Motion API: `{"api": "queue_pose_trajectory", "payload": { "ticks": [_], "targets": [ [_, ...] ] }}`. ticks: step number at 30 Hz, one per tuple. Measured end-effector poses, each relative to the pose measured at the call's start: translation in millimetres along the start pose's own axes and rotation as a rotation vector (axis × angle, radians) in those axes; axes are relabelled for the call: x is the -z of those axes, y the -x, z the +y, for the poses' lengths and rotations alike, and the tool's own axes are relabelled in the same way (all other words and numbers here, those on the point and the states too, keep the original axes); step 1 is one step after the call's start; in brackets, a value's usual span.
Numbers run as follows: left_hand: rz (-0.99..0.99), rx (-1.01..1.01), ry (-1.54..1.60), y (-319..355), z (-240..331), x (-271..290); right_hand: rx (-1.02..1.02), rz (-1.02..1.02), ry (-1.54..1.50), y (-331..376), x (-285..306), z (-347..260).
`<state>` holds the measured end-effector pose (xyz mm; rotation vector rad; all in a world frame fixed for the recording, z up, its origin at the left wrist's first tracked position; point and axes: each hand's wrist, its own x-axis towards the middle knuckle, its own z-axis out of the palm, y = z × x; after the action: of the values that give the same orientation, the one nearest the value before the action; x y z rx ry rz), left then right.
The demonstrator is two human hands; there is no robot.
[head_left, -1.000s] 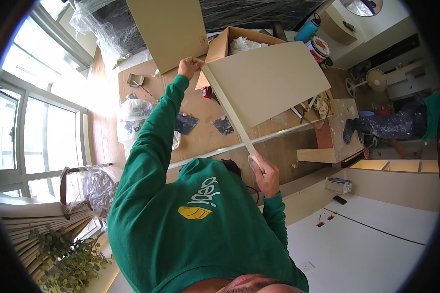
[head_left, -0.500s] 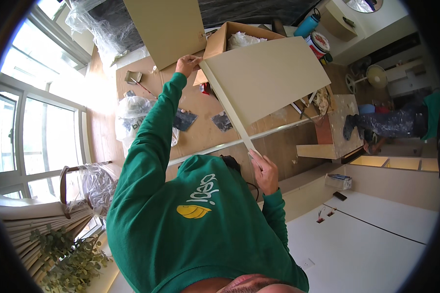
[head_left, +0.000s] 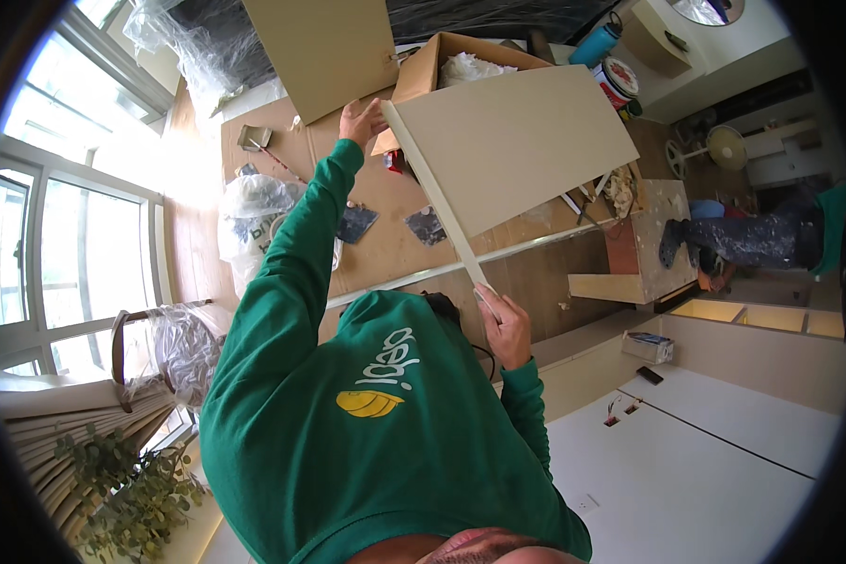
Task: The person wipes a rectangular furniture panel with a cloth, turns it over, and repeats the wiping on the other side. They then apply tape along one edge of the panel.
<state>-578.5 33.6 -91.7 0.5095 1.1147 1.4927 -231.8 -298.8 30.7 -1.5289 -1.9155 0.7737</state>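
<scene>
A large beige board [head_left: 517, 146] lies tilted in front of me, partly over an open cardboard box. A long narrow beige strip [head_left: 432, 188] runs along its near left edge and projects past the board's near corner. At the far end of this strip, my left hand [head_left: 361, 124] has its fingers closed around the tip. My right hand [head_left: 506, 329] pinches the strip's near end, close to my body. Whether the strip is fixed to the board, I cannot tell.
Brown cardboard [head_left: 348, 268] covers the floor, with dark flat plates [head_left: 427, 227] and a plastic bag [head_left: 254, 211] on it. Another beige panel [head_left: 324, 56] stands at the back beside the cardboard box [head_left: 421, 75]. At right, a person's paint-spotted leg [head_left: 747, 242] rests near a wooden bench [head_left: 663, 235].
My left hand and the strip's far end have shifted slightly up in the view. My right hand has moved a little left and up. Both keep their hold.
</scene>
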Motion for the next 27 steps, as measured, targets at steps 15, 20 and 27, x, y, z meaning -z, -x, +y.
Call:
{"api": "queue_pose_trajectory", "payload": {
  "ticks": [15,20,27],
  "targets": [
    [-0.011,0.101,0.184,186,-98,-15,0.034,0.03,-0.005,-2,-2,7],
    [-0.073,0.187,0.24,214,-98,-30,0.009,-0.007,-0.003,-3,0,7],
    [-0.069,0.12,0.243,186,-78,-26,-0.007,-0.028,0.049,0,3,0]
  ]
}}
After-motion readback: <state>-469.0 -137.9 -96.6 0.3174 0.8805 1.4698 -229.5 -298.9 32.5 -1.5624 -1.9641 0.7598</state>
